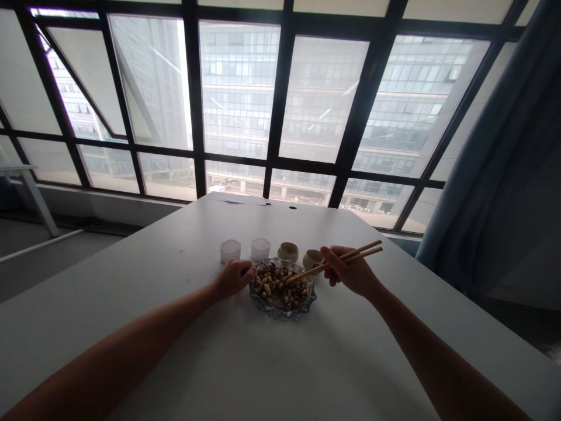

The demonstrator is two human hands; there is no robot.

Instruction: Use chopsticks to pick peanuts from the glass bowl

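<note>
A clear glass bowl (280,313) with a scalloped rim stands on the white table and holds a heap of mixed nuts (295,297), among them what look like peanuts in the shell. At its left rim my left hand (234,279) is closed, fingers curled and the thumb against the glass. My right hand (354,273) grips a pair of wooden chopsticks (362,252) to the right of the bowl. Their tips reach down among the nuts near the middle; whether a nut is pinched between them is too small to tell.
Behind the bowl stand two frosted white cups (230,251) and two beige round cups (288,252) in a row. White sheets (236,199) lie at the table's far edge. A blue curtain (477,175) hangs at the right, beside large windows.
</note>
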